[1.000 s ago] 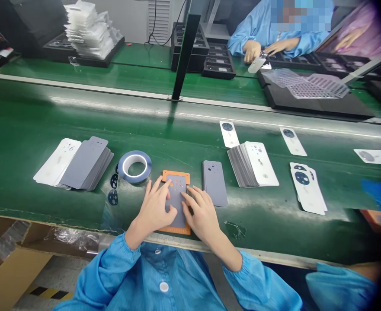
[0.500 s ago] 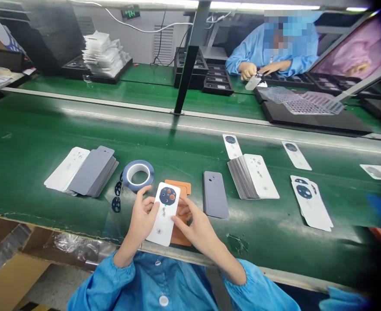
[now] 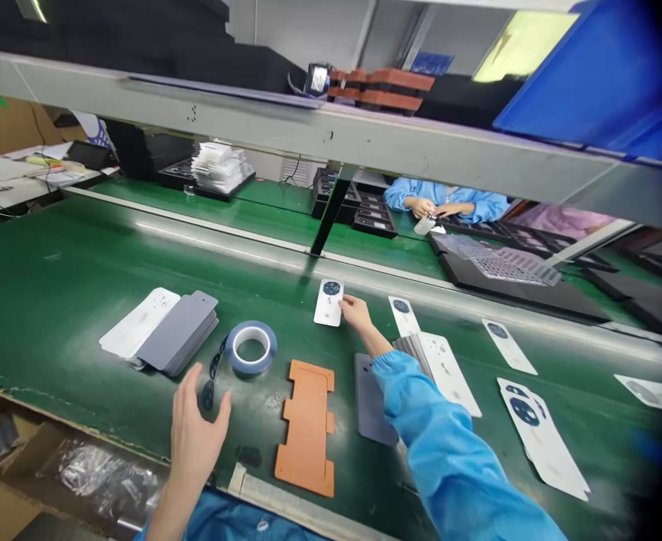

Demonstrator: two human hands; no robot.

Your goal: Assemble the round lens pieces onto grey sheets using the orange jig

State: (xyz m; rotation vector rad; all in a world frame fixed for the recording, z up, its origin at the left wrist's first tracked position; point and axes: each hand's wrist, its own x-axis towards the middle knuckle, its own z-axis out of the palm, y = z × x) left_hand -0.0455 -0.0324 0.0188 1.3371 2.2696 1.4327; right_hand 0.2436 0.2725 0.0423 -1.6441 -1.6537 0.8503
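Observation:
My right hand [image 3: 358,315] reaches to the far side of the green bench, pinching the right edge of a white phone-shaped panel [image 3: 324,310] with a dark round camera piece near its top. My left hand [image 3: 196,421] is raised over the near edge, empty, thumb and fingers apart. Close to it lie dark camera-shaped stickers [image 3: 208,394] on a clear strip and a roll of blue tape [image 3: 273,349]. Between my hands an orange fixture plate [image 3: 306,432] lies bare. My right sleeve partly covers a grey panel stack [image 3: 373,413].
Fanned white panels [image 3: 139,323] and grey panels [image 3: 178,334] lie left. Right are a white panel stack [image 3: 448,372], single panels [image 3: 508,347] and an overlapping pile [image 3: 550,443]. A post [image 3: 331,214] and overhead beam [image 3: 240,113] stand ahead; a co-worker's hands [image 3: 422,208] work beyond.
My right hand has carried the white panel from above the orange plate to the far side of the bench. My left hand has let go and moved left. The view has tilted up.

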